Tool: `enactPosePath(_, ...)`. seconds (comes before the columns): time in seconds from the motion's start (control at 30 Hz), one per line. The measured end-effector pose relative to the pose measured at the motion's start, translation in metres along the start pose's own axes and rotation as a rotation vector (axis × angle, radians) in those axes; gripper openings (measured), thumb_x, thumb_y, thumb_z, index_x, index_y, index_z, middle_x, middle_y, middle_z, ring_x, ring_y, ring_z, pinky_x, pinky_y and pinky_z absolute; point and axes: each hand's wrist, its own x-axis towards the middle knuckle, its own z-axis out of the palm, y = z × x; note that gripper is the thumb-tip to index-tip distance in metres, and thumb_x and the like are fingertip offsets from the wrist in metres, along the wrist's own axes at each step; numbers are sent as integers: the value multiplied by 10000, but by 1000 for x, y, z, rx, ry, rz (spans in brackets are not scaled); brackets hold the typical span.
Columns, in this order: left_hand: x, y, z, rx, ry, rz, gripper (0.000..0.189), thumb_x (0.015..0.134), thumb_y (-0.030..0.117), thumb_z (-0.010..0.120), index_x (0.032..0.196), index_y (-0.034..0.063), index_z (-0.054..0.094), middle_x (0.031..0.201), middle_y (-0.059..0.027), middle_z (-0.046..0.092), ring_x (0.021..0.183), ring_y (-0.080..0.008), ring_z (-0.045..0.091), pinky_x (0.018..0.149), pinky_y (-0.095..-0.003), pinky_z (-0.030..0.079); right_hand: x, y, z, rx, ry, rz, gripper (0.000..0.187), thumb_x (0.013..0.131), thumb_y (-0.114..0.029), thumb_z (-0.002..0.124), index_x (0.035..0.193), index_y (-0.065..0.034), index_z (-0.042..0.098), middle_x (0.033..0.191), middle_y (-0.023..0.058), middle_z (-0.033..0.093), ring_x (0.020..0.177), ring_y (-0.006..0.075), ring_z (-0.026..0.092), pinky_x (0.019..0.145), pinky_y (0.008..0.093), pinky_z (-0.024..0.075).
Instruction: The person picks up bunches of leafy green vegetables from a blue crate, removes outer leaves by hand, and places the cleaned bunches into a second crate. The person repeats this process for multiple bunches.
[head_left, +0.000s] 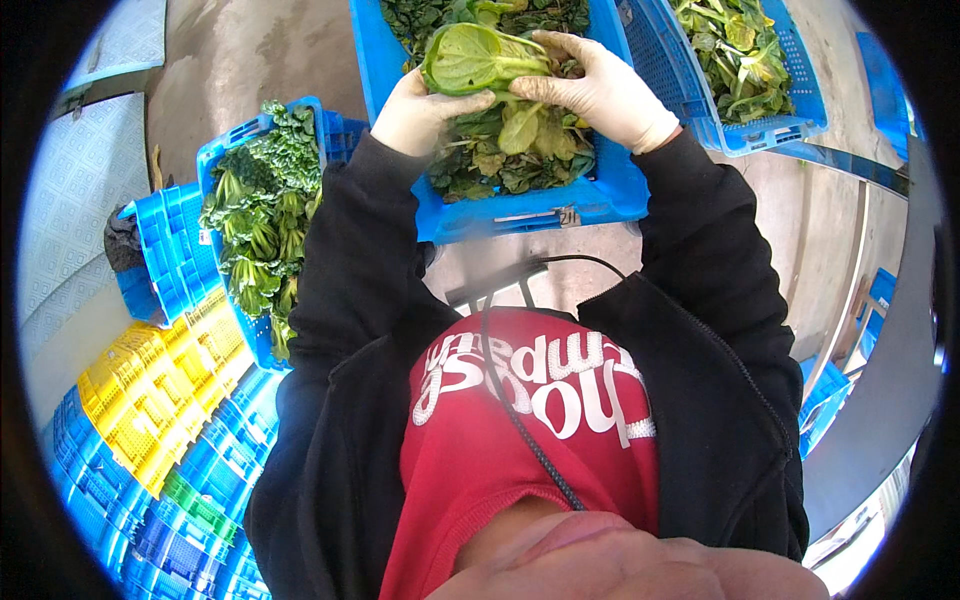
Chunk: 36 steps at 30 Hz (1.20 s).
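A head of leafy greens (480, 60), pale green with broad leaves, is held in the air between both gloved hands. My left hand (431, 109), in a whitish glove, grips its leafy side from below, with the thumb along the front. At its other end my right hand (592, 90), in a soiled whitish glove, has thumb and fingers around the base. A loose yellowish-green leaf (520, 129) shows just beneath the hands. Below them stands a blue plastic crate (622, 180) with dark, partly wilted leaves (487, 161) in it.
At the left, a blue crate (206, 169) holds heads of dark leafy greens (259, 217). Another blue crate (675, 56) with loose yellowing leaves (742, 67) stands at the upper right. Stacked yellow crates (157, 382) and blue crates (217, 450) fill the lower left.
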Motion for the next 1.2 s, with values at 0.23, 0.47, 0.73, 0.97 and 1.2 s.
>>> enactPosePath(0.23,5,-6,4,-21,-12,60,344,864,27,716,1188,-13,608,1110,-84,693,1031,-157,649,921,-305,519,-2,-6,3,23,73,-148,552,870,-376,740,1197,46,600,997,168,692,903,250,672,790,350,525)
enactPosePath(0.47,0,-3,32,-231,269,-102,413,858,157,779,1161,-50,589,1103,-107,679,986,-162,662,879,-294,540,-15,-7,29,-351,441,-305,283,1001,-288,548,1086,-28,619,950,206,661,882,425,635,733,430,525)
enactPosePath(0.73,-1,-1,35,-453,341,-78,306,898,47,692,1176,-9,580,1089,-112,674,989,-190,668,858,-305,554,-12,1,28,544,548,34,382,1044,-362,493,1066,-7,631,839,27,658,804,134,625,757,265,492)
enactPosePath(0.97,-10,14,35,-446,482,-10,303,907,38,674,1191,-6,577,1164,-107,644,1034,-222,655,890,-362,555,4,-45,-99,1058,660,231,463,986,-553,496,883,-109,577,692,-3,500,571,144,478,522,309,412)
enactPosePath(1.2,-1,1,41,-63,470,311,308,878,52,738,1157,-3,620,1100,-66,679,983,-151,640,900,-307,508,-22,-17,20,-44,250,-95,928,826,-382,795,1476,51,294,1414,207,450,1330,269,440,1080,345,405)
